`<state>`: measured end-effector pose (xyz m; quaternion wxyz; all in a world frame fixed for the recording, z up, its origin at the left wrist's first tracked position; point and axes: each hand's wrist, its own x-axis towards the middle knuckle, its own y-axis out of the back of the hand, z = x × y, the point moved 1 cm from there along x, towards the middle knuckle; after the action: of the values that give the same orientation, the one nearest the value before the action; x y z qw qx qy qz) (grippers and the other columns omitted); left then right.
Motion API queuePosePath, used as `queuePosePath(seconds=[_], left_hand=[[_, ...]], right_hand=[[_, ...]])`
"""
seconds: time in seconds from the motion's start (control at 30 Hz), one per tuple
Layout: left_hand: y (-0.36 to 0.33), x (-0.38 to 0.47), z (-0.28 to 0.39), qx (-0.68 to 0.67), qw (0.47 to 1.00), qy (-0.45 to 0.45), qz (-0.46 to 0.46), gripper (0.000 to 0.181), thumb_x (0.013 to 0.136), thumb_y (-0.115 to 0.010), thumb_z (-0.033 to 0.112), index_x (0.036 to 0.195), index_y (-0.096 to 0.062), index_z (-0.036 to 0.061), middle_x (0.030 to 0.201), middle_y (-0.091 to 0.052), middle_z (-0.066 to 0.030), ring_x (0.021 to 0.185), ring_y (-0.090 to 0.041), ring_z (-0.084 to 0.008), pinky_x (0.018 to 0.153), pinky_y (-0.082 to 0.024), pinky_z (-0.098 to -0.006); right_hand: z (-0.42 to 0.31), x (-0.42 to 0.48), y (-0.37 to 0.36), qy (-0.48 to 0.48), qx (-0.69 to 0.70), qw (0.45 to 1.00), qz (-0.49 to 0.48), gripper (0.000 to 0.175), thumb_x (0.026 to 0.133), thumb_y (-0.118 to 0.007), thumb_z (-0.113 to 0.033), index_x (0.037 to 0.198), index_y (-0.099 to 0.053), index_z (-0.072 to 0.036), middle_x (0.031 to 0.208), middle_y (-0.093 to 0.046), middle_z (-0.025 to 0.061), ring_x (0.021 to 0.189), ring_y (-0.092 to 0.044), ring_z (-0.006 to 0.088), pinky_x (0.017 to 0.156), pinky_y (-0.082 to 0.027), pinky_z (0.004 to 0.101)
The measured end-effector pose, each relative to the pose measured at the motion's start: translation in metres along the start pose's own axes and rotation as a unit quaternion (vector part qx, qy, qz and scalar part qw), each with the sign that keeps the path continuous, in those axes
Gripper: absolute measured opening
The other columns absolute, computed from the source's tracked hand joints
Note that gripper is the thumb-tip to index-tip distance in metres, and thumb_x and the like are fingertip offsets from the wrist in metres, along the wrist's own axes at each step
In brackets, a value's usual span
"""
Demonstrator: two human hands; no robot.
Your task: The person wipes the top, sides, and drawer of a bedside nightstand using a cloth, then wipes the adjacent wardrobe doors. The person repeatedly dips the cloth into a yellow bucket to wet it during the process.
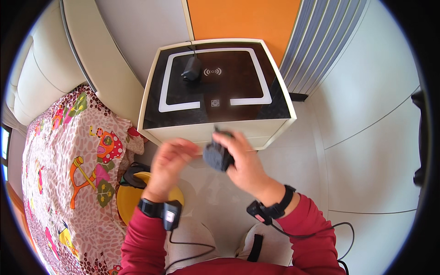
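Note:
My right hand grips a dark object with a rounded, grey-blue end, just in front of a cream bedside cabinet; blur hides what exactly it is. To its left, my left hand is blurred, its fingertips close to the object's left side; whether they pinch anything is unclear. On the cabinet's black glass top, which bears a white outline and printed symbols, lies a black power adapter at the back left. Its cable runs over the rear edge. Both wrists wear black straps with small cabled devices.
A bed with a patterned cover stands at the left, beside its padded headboard. Between bed and cabinet is a yellow container with a dark item at its rim. A grey-blue curtain hangs behind right.

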<state>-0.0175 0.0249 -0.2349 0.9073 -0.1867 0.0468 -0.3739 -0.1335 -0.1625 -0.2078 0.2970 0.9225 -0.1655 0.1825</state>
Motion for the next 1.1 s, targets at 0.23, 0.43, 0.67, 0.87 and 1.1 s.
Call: queuePosePath(seconds=[0.23,0.43,0.67,0.87,1.1], left_hand=[[0.076,0.05,0.033,0.498,0.733,-0.26,0.383,0.029,0.091,-0.062,0.012,0.117,-0.054,-0.0007,0.112,-0.054,-0.0136,0.105,-0.052,-0.0245,0.093,-0.042,-0.0349],[0.117,0.073,0.02,0.609,0.701,-0.156,0.336,0.049,0.094,-0.06,0.026,0.129,-0.045,-0.005,0.129,-0.047,-0.0255,0.12,-0.045,-0.038,0.102,-0.038,-0.0429],[0.134,0.073,0.002,0.53,0.79,-0.078,0.298,0.048,0.101,-0.048,0.035,0.129,-0.048,-0.0043,0.124,-0.051,-0.0245,0.115,-0.05,-0.0371,0.098,-0.041,-0.0415],[0.142,0.075,-0.001,0.533,0.794,-0.075,0.281,0.05,0.102,-0.045,0.038,0.129,-0.048,-0.0038,0.124,-0.053,-0.0242,0.113,-0.052,-0.0365,0.097,-0.042,-0.0404],[0.093,0.066,0.031,0.812,0.481,-0.079,0.321,0.071,0.095,-0.058,0.038,0.146,-0.027,-0.0018,0.15,-0.033,-0.0226,0.141,-0.028,-0.0389,0.116,-0.02,-0.0508]], right_hand=[[0.007,0.078,-0.054,0.164,-0.283,0.945,0.013,0.028,0.082,-0.059,-0.017,0.106,-0.07,-0.007,0.124,-0.059,0.0135,0.116,-0.053,0.031,0.099,-0.038,0.0472],[0.06,0.051,0.003,0.151,-0.318,0.932,0.084,0.027,0.076,-0.059,-0.005,0.101,-0.069,-0.008,0.117,-0.063,0.0092,0.115,-0.054,0.0294,0.097,-0.041,0.0449],[0.081,0.016,0.129,0.061,-0.312,0.933,0.166,0.022,0.079,-0.055,-0.002,0.095,-0.068,-0.01,0.106,-0.062,0.0094,0.101,-0.057,0.0303,0.084,-0.047,0.0404],[0.101,0.018,0.156,-0.179,0.56,0.67,0.453,0.029,0.093,-0.04,-0.01,0.114,-0.055,0.002,0.113,-0.058,0.0132,0.105,-0.056,0.0287,0.096,-0.045,0.0441],[0.058,0.047,0.135,-0.195,0.68,0.548,0.446,0.028,0.094,-0.037,-0.015,0.111,-0.054,0.0,0.11,-0.057,0.0121,0.098,-0.054,0.0246,0.092,-0.045,0.0441]])
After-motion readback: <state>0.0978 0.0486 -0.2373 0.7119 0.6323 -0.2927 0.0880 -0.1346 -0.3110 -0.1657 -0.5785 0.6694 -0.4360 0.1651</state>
